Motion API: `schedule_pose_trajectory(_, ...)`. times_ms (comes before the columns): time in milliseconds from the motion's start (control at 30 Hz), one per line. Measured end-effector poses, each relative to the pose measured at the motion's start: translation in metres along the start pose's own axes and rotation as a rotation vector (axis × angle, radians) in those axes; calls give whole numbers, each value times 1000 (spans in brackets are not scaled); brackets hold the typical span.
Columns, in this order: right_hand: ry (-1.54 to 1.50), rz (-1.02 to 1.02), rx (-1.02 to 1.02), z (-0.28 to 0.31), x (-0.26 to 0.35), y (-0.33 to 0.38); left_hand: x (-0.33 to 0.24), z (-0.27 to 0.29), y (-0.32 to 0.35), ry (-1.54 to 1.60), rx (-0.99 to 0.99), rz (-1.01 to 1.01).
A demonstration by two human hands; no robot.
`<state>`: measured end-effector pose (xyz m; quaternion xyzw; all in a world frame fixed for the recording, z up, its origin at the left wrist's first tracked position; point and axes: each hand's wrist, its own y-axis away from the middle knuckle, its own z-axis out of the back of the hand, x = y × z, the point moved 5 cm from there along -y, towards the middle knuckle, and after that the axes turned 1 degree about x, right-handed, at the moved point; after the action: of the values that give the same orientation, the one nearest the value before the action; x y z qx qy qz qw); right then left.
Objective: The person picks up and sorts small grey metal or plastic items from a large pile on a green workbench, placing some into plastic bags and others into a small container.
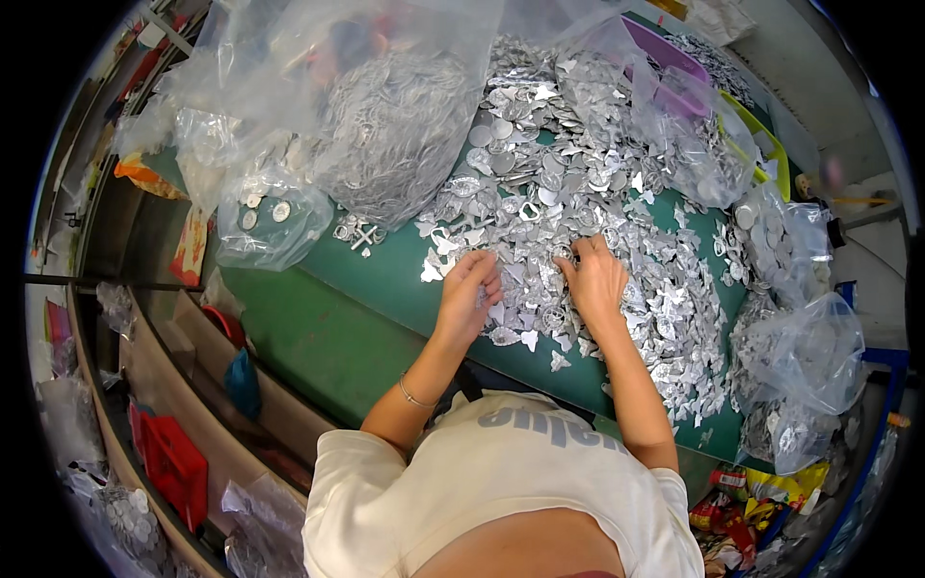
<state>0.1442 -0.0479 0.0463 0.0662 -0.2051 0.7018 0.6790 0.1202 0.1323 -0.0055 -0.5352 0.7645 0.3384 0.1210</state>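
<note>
Both hands are resting palm-down in a wide heap of small flat silver metal stampings (588, 193) that is spreading over the green surface (376, 289). The left hand (469, 294) is lying at the heap's 7 o'clock edge, fingers curled onto the pieces; whether it is pinching one I cannot tell. The right hand (595, 279) is sitting just beside it toward 3 o'clock, fingers bent down into the pieces, its grip hidden too. At 12 o'clock a large clear plastic bag full of silver parts (385, 125) is crowding the heap. A small clear bag of round discs (270, 222) is lying at 9 o'clock. More clear bags (800, 356) are lining the 3 o'clock side, and a purple plastic tray (665, 67) is sitting at 1 o'clock.
</note>
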Motion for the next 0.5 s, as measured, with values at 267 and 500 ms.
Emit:
schedule_pose_trajectory(267,-1478,-504,65,14,-67,8,7,1,2,-50,-19,51)
schedule_pose_trajectory(500,-572,14,94,20,-92,-29,10,-3,0,-107,-5,32)
